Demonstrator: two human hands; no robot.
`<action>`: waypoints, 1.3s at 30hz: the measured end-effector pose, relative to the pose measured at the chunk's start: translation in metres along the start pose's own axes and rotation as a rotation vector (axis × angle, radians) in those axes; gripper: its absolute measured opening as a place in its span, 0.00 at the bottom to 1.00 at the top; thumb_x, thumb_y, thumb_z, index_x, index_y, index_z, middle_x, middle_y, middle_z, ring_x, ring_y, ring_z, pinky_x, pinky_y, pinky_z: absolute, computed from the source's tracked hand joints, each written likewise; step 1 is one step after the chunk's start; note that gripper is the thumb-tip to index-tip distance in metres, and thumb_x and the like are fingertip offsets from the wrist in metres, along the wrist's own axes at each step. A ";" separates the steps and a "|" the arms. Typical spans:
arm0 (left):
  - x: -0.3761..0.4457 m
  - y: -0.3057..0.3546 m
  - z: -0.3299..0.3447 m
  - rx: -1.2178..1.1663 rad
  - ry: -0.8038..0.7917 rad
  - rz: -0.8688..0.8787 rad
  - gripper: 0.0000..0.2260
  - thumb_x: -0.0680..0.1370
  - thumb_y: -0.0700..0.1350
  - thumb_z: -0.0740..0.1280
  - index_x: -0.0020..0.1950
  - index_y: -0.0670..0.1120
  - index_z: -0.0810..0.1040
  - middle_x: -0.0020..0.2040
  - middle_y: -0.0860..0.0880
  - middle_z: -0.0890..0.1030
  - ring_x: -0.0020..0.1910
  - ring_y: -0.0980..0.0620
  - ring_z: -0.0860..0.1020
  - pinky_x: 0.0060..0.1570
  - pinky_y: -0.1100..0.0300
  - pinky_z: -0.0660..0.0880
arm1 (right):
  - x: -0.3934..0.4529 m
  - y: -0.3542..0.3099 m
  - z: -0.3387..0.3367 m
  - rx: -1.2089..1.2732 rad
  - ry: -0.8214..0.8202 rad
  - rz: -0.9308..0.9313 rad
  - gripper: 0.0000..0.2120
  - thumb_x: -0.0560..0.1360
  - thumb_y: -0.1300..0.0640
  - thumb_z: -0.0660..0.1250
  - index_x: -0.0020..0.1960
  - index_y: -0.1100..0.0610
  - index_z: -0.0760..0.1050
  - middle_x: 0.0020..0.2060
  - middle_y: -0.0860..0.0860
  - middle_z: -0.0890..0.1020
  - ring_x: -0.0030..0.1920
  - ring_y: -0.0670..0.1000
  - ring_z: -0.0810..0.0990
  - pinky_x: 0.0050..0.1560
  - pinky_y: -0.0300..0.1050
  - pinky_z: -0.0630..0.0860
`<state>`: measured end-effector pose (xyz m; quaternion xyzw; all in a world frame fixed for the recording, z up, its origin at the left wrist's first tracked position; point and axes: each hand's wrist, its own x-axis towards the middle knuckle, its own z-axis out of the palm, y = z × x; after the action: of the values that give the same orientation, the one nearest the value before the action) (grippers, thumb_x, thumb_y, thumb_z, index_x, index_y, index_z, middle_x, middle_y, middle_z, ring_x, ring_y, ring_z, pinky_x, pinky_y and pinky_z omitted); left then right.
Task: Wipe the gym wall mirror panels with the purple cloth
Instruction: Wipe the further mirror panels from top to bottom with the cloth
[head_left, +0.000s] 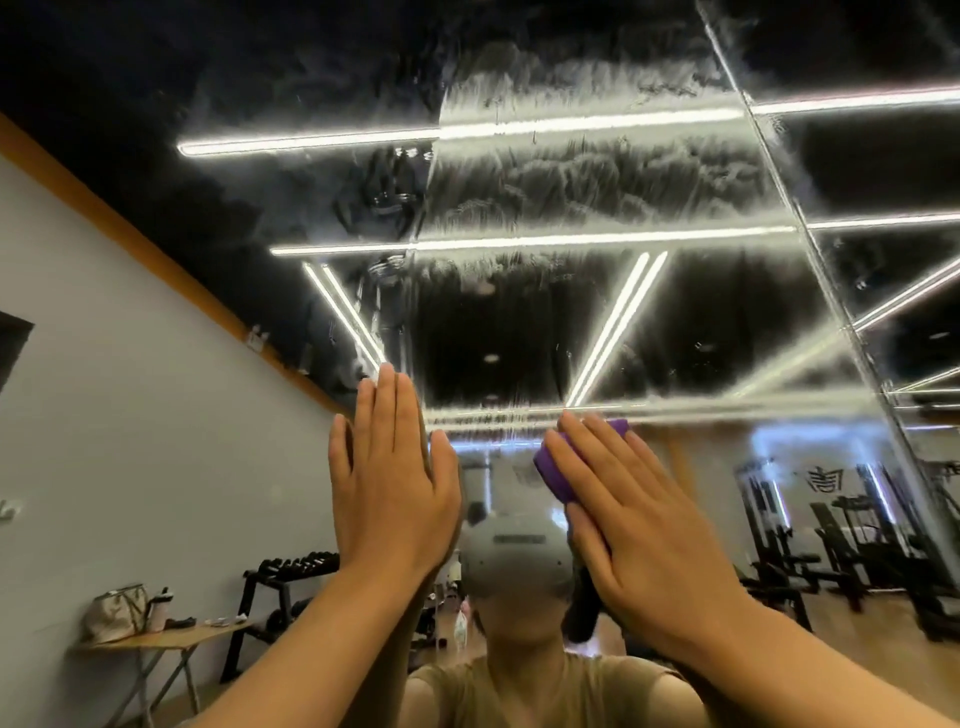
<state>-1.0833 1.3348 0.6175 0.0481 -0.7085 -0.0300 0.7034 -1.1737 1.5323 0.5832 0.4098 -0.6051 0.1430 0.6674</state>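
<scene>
Both arms raised forward; left hand (392, 486) flat, fingers straight together; right hand (641, 525) flat, fingers spread.

I see a folding table (156, 642) at lower left, against the wall; on it sit a bag (115, 613), a bottle (158, 609) beside it, and small items I can't identify.

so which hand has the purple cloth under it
The right hand: it presses the purple cloth flat against the mirror. The left hand lies bare on the glass.
</scene>
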 end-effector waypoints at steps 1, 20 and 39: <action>0.000 0.001 0.001 -0.004 0.003 -0.002 0.29 0.79 0.59 0.38 0.80 0.53 0.38 0.82 0.55 0.38 0.79 0.60 0.35 0.76 0.58 0.32 | -0.001 0.001 0.000 -0.004 -0.007 -0.010 0.27 0.82 0.51 0.55 0.80 0.55 0.62 0.79 0.52 0.63 0.80 0.50 0.58 0.76 0.53 0.56; -0.001 -0.001 0.009 0.023 0.070 0.030 0.31 0.80 0.58 0.42 0.83 0.49 0.49 0.83 0.53 0.48 0.81 0.57 0.44 0.79 0.55 0.39 | 0.058 0.029 -0.015 -0.055 -0.022 0.091 0.28 0.84 0.47 0.50 0.82 0.54 0.56 0.81 0.51 0.58 0.81 0.52 0.52 0.80 0.47 0.45; -0.001 -0.001 0.009 0.047 0.069 0.041 0.31 0.81 0.59 0.43 0.82 0.50 0.48 0.83 0.53 0.48 0.81 0.57 0.44 0.79 0.56 0.39 | 0.145 0.069 -0.025 -0.070 -0.082 0.237 0.28 0.85 0.47 0.48 0.83 0.51 0.50 0.82 0.52 0.52 0.82 0.53 0.48 0.81 0.50 0.42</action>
<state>-1.0927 1.3332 0.6163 0.0512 -0.6851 0.0026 0.7266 -1.1709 1.5491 0.7443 0.3175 -0.6806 0.1828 0.6344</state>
